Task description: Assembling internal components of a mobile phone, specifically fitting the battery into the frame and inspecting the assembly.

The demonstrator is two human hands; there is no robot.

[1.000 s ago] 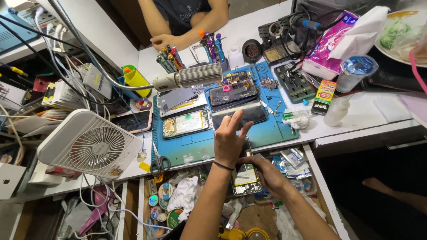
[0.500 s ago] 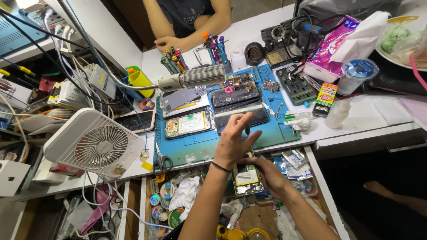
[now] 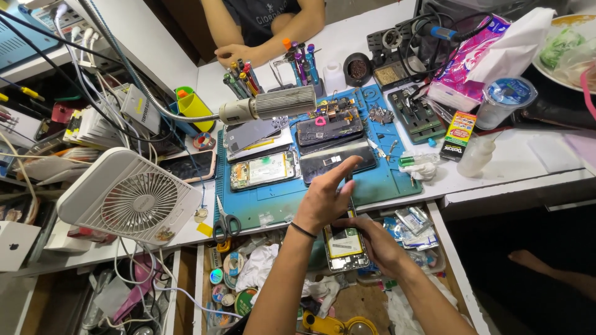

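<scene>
Since half a second ago my left hand has lifted a little above the near edge of the blue work mat, fingers loosely spread and gripping nothing, while my right hand stays closed around the opened phone, held over the open drawer just near the mat. Farther off on the mat lie more opened phones, a white fan sits to the left, and another person's hand rests at the far edge.
</scene>
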